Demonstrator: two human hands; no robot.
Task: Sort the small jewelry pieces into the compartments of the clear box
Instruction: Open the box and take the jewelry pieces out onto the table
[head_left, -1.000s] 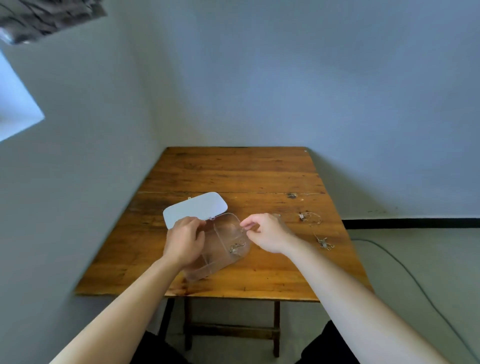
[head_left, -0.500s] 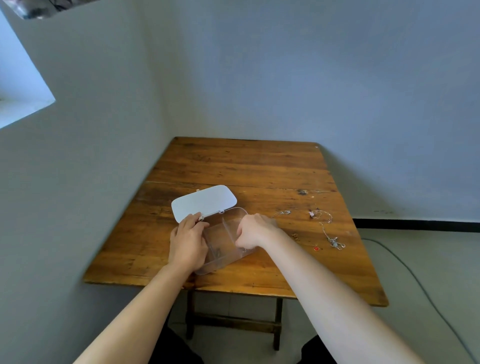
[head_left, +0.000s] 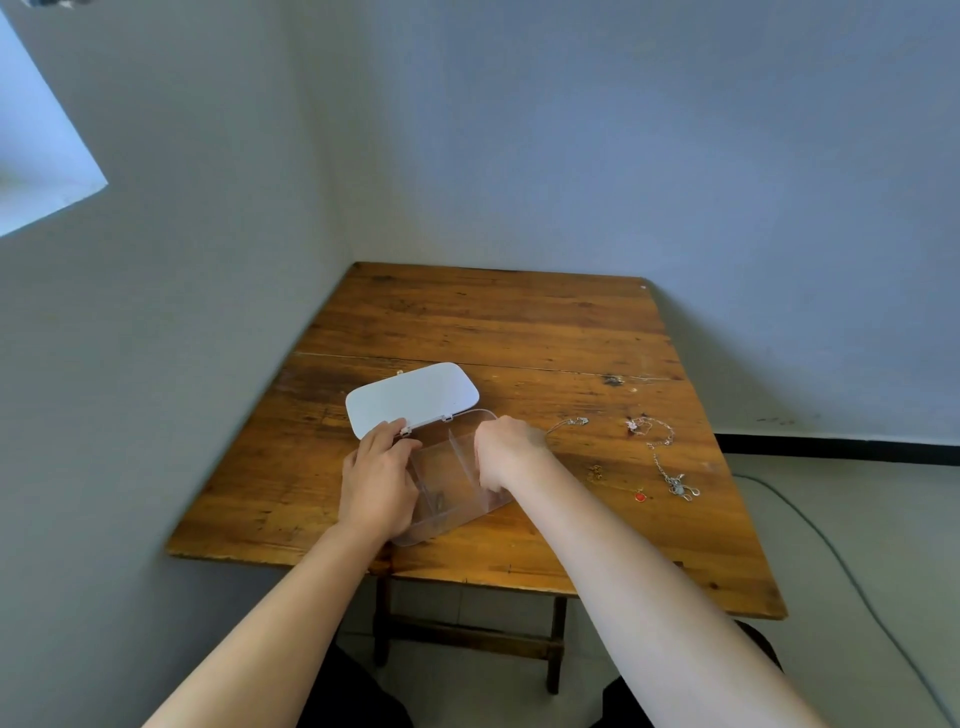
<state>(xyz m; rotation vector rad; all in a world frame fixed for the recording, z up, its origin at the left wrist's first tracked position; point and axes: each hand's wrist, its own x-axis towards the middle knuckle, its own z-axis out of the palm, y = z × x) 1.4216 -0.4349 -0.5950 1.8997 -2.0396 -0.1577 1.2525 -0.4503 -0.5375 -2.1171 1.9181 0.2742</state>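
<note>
A clear box (head_left: 441, 514) with dividers lies on the wooden table (head_left: 498, 322), its white lid (head_left: 413, 396) folded open behind it. My left hand (head_left: 378, 480) grips the box's left side. Fingers pointing down, my right hand (head_left: 501, 452) reaches into the right compartment; the fingertips are hidden. One small dark piece (head_left: 439, 500) lies in the middle compartment. Loose on the table to the right are a thin chain (head_left: 569, 423), a silver necklace (head_left: 658, 441) with a pendant (head_left: 680, 488), a red charm (head_left: 640, 497) and a small gold piece (head_left: 595, 472).
The table stands in a corner, with walls close on the left and behind. Its front edge is just below the box. A cable (head_left: 831, 551) runs along the floor to the right of the table.
My right hand has dropped from above the box's rim down into its right compartment. My left hand has stayed on the box's left side. The view has shifted slightly.
</note>
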